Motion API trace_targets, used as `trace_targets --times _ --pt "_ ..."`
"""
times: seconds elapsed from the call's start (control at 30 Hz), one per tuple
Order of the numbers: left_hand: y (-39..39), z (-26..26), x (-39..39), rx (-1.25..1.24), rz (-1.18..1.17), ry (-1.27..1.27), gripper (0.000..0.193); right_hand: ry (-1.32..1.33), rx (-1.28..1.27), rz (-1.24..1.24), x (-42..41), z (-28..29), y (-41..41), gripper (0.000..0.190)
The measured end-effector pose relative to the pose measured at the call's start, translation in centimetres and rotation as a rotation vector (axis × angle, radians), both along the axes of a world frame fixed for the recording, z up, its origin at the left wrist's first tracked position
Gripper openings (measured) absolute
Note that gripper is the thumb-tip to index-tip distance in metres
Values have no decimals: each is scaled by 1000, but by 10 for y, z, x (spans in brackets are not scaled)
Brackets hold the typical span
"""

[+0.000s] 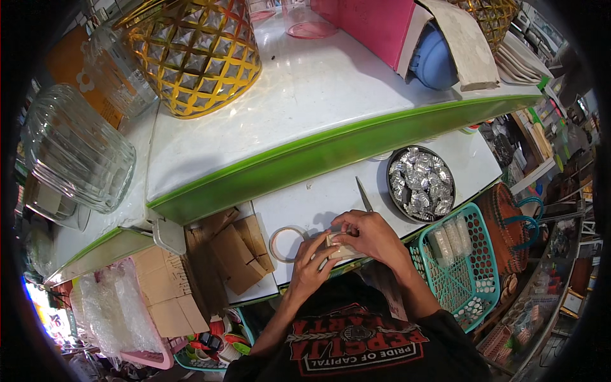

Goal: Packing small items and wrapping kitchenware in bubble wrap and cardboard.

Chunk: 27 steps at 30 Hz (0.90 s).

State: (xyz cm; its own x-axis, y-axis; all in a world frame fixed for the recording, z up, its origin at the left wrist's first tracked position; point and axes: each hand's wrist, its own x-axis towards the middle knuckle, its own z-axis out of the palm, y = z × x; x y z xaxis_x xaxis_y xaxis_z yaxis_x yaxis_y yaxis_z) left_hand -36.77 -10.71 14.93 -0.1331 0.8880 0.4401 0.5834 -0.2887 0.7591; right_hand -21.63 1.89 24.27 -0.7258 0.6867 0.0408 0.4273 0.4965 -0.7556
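Observation:
Both hands are at the front edge of a white lower shelf (329, 191). Between them is a small pale, flat-sided piece (340, 253), perhaps cardboard; the fingers hide much of it. My left hand (308, 267) steadies its left side. With bent fingers, my right hand (374, 236) pinches its top. A pointed metal blade (363, 195) shows just beyond my right hand; its other end is hidden, so whether it is held or lying there is unclear. A ring-shaped roll of tape (274, 244) lies beside my left hand.
A round dark pan of crinkled foil cups (420, 184) stands right of my hands. Cut cardboard (238, 258) lies left. A green-edged upper counter (305, 148) overhangs behind, bearing a gold-patterned glass vessel (200, 62) and a pink box (365, 28). A turquoise basket (494, 267) sits right.

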Motion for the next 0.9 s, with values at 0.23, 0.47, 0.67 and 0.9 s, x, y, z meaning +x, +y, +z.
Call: trace_targets --times 0.23,0.47,0.67,0.9 --pt "0 -1 1 53 -21 41 34 13 -61 -12 2 1 1 26" --pt "1 0 0 49 -8 77 35 39 -53 15 3 -8 4 28" --pt "-2 2 1 21 11 57 34 -10 -34 56 2 3 4 27" --pt "1 -1 0 110 -23 100 37 40 42 51 8 -3 3 25"
